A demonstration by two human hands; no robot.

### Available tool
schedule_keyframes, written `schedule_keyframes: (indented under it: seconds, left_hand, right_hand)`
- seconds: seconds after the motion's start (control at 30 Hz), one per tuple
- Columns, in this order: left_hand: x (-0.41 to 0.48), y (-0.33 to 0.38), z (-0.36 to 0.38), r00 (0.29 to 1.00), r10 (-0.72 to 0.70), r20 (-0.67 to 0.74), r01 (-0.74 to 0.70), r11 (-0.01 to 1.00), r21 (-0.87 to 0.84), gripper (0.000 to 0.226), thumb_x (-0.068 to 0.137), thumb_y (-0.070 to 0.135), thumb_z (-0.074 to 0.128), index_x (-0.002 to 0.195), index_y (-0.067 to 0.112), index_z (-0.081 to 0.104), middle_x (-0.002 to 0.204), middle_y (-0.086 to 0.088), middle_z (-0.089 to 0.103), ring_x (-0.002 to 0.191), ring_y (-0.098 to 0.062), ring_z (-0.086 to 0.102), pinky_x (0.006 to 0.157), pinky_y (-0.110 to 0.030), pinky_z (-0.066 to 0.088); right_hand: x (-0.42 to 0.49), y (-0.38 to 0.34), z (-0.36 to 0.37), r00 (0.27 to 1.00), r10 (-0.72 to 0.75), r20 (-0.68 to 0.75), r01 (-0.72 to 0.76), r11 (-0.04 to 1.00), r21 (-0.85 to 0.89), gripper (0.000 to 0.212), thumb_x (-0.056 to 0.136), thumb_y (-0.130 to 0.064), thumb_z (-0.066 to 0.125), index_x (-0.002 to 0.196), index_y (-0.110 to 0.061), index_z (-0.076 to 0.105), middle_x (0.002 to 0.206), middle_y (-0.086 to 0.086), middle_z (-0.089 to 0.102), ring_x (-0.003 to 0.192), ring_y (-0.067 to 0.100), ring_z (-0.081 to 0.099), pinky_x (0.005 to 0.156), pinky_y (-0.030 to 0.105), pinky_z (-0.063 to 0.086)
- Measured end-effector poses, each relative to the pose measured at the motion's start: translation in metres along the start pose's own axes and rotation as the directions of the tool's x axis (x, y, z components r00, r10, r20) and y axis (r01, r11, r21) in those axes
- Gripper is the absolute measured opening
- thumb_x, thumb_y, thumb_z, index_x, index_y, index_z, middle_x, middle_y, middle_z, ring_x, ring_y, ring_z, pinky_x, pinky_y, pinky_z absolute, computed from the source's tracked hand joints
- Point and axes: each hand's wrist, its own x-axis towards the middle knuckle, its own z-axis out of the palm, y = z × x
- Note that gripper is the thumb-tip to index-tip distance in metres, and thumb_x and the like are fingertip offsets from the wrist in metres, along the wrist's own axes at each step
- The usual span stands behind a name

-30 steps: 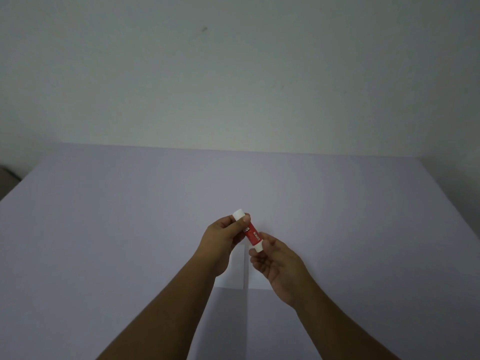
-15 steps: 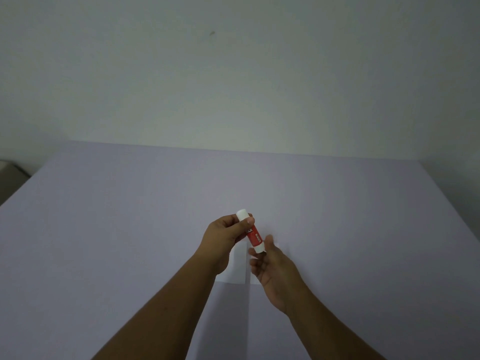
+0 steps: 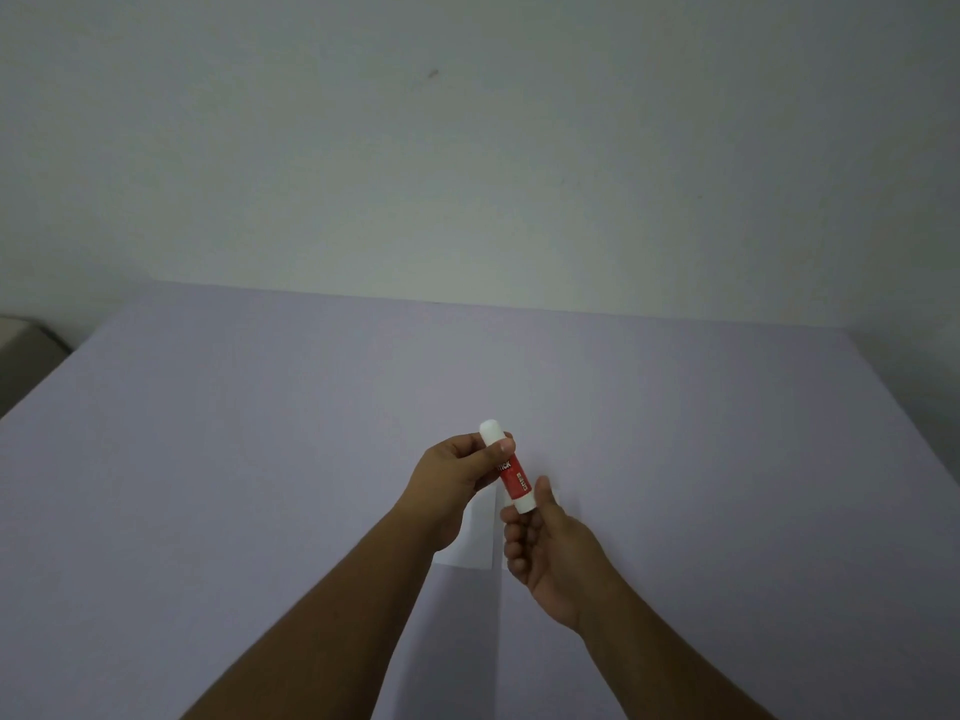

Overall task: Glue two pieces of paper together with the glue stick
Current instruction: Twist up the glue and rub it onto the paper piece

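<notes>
smooth plastic glue stick (image 3: 511, 475), matt table (image 3: 260, 459)

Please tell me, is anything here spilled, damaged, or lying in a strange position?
Nothing stands out. The left hand holds the glue stick, cap on, above the table. The open right hand is just under its lower end. The two white papers lie flat, side by side, mostly hidden by the hands.

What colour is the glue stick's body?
Red with white lettering, white at both ends; the glue stick shows clearly in the head view.
</notes>
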Motion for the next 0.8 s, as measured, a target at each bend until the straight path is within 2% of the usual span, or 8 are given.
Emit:
schedule_keyframes:
  seconds: [0.07, 0.17, 0.37, 0.47, 0.53, 0.67, 0.8]
  left_hand:
    - [0.0003, 0.0000, 0.0000, 1.000, 0.002, -0.003, -0.002, 1.000, 0.000, 0.016, 0.076, 0.024, 0.070, 0.089, 0.016, 0.072, 0.091, 0.001, 0.075, 0.091, -0.017, 0.068, 0.081, -0.026, 0.053]
    - [0.0007, -0.0005, -0.0008, 1.000, 0.004, -0.011, -0.004, 1.000, 0.003, 0.025, 0.070, 0.029, 0.073, 0.090, 0.015, 0.072, 0.092, 0.000, 0.075, 0.091, -0.018, 0.068, 0.083, -0.027, 0.053]
    - [0.0018, 0.0014, 0.0006, 1.000, 0.013, -0.012, -0.012, 1.000, 0.023, 0.035, 0.059, 0.038, 0.072, 0.088, 0.019, 0.072, 0.085, 0.005, 0.076, 0.087, -0.015, 0.069, 0.077, -0.024, 0.053]
    - [0.0022, 0.0016, -0.0014, 1.000, 0.013, -0.025, -0.012, 1.000, 0.029, 0.035, 0.062, 0.036, 0.072, 0.091, 0.016, 0.071, 0.091, 0.000, 0.075, 0.090, -0.018, 0.068, 0.083, -0.029, 0.053]
    - [0.0013, 0.0017, -0.0007, 1.000, 0.012, -0.023, -0.011, 0.999, 0.035, 0.031, 0.067, 0.033, 0.071, 0.093, 0.015, 0.070, 0.095, -0.003, 0.073, 0.092, -0.020, 0.067, 0.086, -0.031, 0.052]
    - [0.0011, 0.0039, 0.0011, 1.000, 0.008, -0.020, -0.007, 0.999, 0.031, 0.027, 0.072, 0.030, 0.069, 0.094, 0.014, 0.069, 0.096, -0.003, 0.072, 0.092, -0.019, 0.067, 0.082, -0.028, 0.052]
    - [0.0006, 0.0041, -0.0007, 1.000, 0.012, -0.018, -0.011, 0.999, 0.033, 0.020, 0.075, 0.028, 0.069, 0.091, 0.016, 0.071, 0.096, -0.002, 0.073, 0.092, -0.019, 0.067, 0.081, -0.027, 0.053]
  right_hand:
    - [-0.0004, 0.0003, 0.0011, 1.000, -0.006, 0.007, 0.006, 1.000, -0.006, 0.058, 0.071, -0.056, 0.054, 0.087, -0.003, 0.070, 0.062, 0.008, 0.066, 0.053, 0.016, 0.060, 0.048, 0.023, 0.052]
    - [0.0024, 0.0013, -0.0001, 0.994, -0.102, -0.028, 0.102, 0.995, -0.014, 0.054, 0.063, -0.043, 0.068, 0.099, -0.003, 0.063, 0.067, 0.009, 0.066, 0.059, 0.017, 0.060, 0.053, 0.024, 0.054]
    - [0.0000, 0.0001, 0.0010, 0.999, -0.030, 0.026, 0.030, 1.000, -0.001, 0.052, 0.068, -0.052, 0.058, 0.085, -0.004, 0.069, 0.063, 0.010, 0.067, 0.053, 0.017, 0.061, 0.049, 0.024, 0.054]
    - [0.0014, 0.0005, -0.0006, 0.993, -0.118, 0.009, 0.118, 0.993, -0.006, 0.048, 0.066, -0.040, 0.066, 0.098, -0.004, 0.063, 0.067, 0.010, 0.068, 0.058, 0.018, 0.062, 0.054, 0.025, 0.056]
    - [0.0010, -0.0003, -0.0026, 0.993, -0.118, 0.012, 0.118, 0.993, -0.019, 0.046, 0.065, -0.039, 0.067, 0.094, -0.003, 0.065, 0.064, 0.010, 0.068, 0.056, 0.017, 0.062, 0.053, 0.024, 0.055]
    - [0.0012, -0.0008, -0.0030, 0.998, -0.050, 0.048, 0.050, 0.999, -0.002, 0.049, 0.069, -0.051, 0.058, 0.080, -0.006, 0.074, 0.064, 0.010, 0.068, 0.054, 0.017, 0.062, 0.051, 0.024, 0.054]
    - [0.0026, -0.0003, -0.0013, 0.992, -0.128, 0.002, 0.128, 0.991, 0.025, 0.049, 0.066, -0.042, 0.065, 0.097, -0.004, 0.065, 0.069, 0.012, 0.071, 0.059, 0.019, 0.064, 0.054, 0.026, 0.056]
